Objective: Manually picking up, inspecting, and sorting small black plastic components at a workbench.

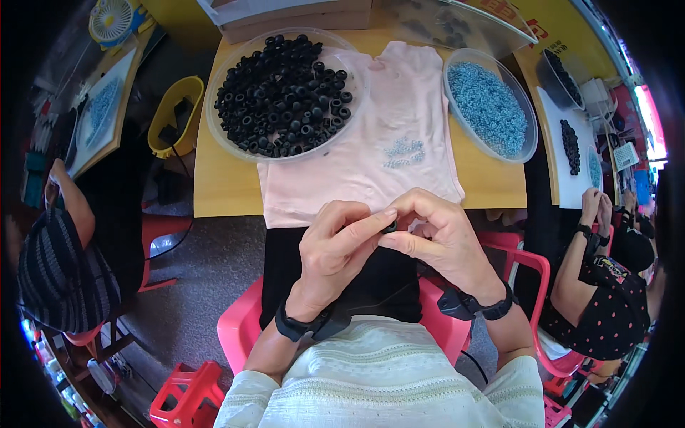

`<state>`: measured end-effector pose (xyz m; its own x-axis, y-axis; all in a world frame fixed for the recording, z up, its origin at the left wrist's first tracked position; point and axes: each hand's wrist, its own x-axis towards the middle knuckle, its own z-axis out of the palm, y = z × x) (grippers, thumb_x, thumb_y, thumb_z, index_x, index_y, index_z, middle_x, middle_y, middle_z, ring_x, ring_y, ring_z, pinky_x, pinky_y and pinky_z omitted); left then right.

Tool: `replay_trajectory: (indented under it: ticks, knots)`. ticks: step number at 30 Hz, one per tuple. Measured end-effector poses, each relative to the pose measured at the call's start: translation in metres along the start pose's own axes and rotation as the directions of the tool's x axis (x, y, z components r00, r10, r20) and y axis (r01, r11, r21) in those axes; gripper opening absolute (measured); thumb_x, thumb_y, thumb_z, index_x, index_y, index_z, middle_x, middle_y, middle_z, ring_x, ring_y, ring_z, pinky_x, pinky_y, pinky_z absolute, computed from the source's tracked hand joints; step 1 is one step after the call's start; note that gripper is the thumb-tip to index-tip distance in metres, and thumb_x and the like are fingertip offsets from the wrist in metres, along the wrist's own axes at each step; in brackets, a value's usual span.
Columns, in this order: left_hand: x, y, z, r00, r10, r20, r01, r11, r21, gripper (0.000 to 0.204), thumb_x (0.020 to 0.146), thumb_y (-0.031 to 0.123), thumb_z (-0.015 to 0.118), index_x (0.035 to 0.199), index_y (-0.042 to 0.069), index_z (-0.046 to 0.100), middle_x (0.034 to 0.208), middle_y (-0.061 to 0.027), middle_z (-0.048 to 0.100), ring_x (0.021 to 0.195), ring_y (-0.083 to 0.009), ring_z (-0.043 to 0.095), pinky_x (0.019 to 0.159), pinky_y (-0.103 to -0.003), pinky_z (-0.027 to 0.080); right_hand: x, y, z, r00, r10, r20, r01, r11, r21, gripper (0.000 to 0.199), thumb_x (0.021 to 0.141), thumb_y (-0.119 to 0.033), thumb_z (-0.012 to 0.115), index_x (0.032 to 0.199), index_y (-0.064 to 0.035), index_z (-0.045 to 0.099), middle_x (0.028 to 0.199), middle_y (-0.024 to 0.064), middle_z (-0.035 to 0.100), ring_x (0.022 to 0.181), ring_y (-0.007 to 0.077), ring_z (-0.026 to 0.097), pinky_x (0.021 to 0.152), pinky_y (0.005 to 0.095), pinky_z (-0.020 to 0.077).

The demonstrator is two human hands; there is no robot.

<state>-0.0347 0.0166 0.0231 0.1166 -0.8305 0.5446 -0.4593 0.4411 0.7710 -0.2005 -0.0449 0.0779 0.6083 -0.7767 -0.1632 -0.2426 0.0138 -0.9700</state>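
Note:
My left hand [334, 250] and my right hand [444, 232] meet above my lap, just in front of the table's near edge. Between their pinched fingertips is a small black round piece [390, 227], mostly covered by the fingers. It resembles the black hollow knob-like pieces [282, 93] heaped in a wide clear round tray [212, 118] at the far left of the table. A pale pink cloth [342, 187], apparently a shirt, lies under the tray. On it, right of the middle, is a small patch of tiny light blue pieces [404, 152].
A clear oval tray [529, 148] of light blue pieces [489, 107] stands at the right. Boxes line the table's back. A yellow bin [160, 135] and red stool [187, 392] are to my left. People sit at tables on both sides.

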Motion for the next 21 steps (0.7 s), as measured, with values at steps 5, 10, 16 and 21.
replay_trajectory:
  ticks: [5, 10, 16, 21]
  knots:
    - [-0.005, 0.014, 0.004, 0.999, -0.04, 0.008, 0.04, 0.997, -0.069, 0.039, 0.068, -0.003, 0.076, 0.105, 0.008, 0.069, 0.088, -0.0077, 0.063, 0.077, -0.0188, 0.064, 0.064, -0.026, 0.051, -0.01, -0.006, 0.0, 0.99, -0.135, -0.032, 0.131, 0.985, -0.111, 0.022, 0.081, -0.016, 0.075, 0.094, -0.0017, 0.064, 0.087, 0.0027, 0.06, 0.073, 0.0089, 0.057, 0.058, 0.0223, 0.0466]
    - [-0.009, 0.028, 0.003, 0.998, -0.029, -0.055, 0.025, 0.997, -0.068, 0.045, 0.067, -0.003, 0.076, 0.11, 0.01, 0.069, 0.087, -0.0065, 0.061, 0.073, -0.0162, 0.061, 0.06, -0.025, 0.049, -0.019, -0.011, 0.002, 0.99, -0.138, -0.014, 0.138, 0.99, -0.034, 0.024, 0.081, -0.017, 0.074, 0.097, -0.0014, 0.064, 0.087, 0.0026, 0.062, 0.072, 0.0075, 0.057, 0.057, 0.0205, 0.0463]
    - [-0.011, 0.027, -0.001, 0.997, 0.047, -0.067, -0.048, 0.999, -0.005, 0.05, 0.067, -0.006, 0.076, 0.113, 0.011, 0.068, 0.087, -0.0058, 0.06, 0.071, -0.0133, 0.058, 0.056, -0.023, 0.047, -0.026, -0.015, 0.004, 0.999, 0.028, 0.025, -0.032, 0.977, 0.21, 0.025, 0.085, -0.014, 0.07, 0.105, -0.0004, 0.065, 0.085, -0.001, 0.062, 0.068, 0.0029, 0.054, 0.055, 0.0162, 0.0416]
    - [-0.016, 0.035, -0.001, 0.996, -0.081, -0.027, 0.079, 0.995, -0.066, 0.044, 0.067, 0.001, 0.078, 0.109, 0.008, 0.068, 0.091, -0.0084, 0.063, 0.081, -0.0181, 0.061, 0.069, -0.027, 0.05, -0.024, -0.009, 0.0, 0.998, -0.031, 0.049, 0.021, 0.979, 0.204, 0.024, 0.086, -0.012, 0.07, 0.107, -0.0016, 0.065, 0.086, -0.0026, 0.061, 0.073, 0.0021, 0.053, 0.057, 0.0156, 0.041]
